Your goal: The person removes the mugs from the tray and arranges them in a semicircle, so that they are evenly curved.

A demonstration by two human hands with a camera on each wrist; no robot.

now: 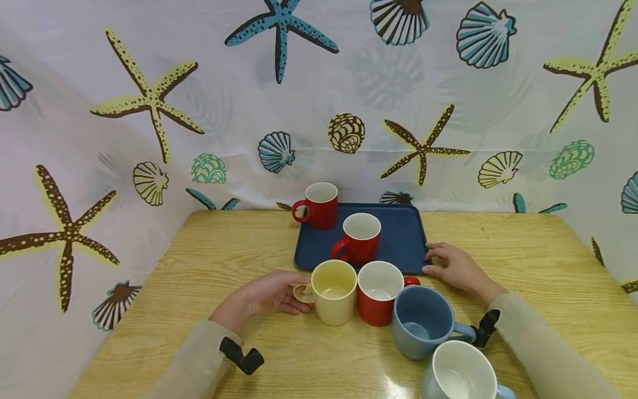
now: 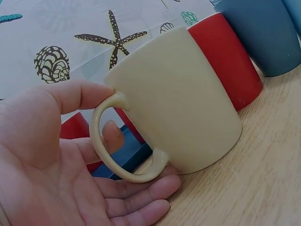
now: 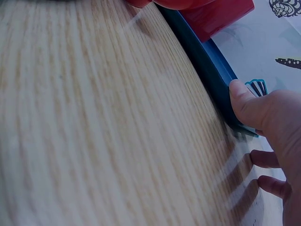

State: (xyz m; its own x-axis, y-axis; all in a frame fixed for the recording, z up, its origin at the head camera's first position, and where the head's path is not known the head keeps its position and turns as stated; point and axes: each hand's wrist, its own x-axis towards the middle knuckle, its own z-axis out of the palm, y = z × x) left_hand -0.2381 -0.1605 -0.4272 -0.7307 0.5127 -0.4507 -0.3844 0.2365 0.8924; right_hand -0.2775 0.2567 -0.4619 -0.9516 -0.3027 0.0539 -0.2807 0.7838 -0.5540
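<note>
My left hand (image 1: 271, 295) holds a pale yellow mug (image 2: 178, 99) by its handle. In the left wrist view, the thumb lies on top of the handle and a finger passes through the loop. The mug stands upright on the table, beside a red mug (image 1: 376, 299) with a white inside. At the right edge of a dark blue tray (image 1: 399, 238) is my right hand (image 1: 456, 269). Its thumb touches the tray's near corner in the right wrist view, with the other fingers spread loosely. Two red mugs stand on the tray, one behind (image 1: 324, 213) and one in front (image 1: 363, 249).
Right of the near red mug stands a blue mug (image 1: 418, 327), close to my right forearm. A light blue mug (image 1: 461, 371) with a white inside is nearer to me. The wooden table (image 1: 199, 255) meets a sea-patterned cloth (image 1: 224, 116) at the back and sides.
</note>
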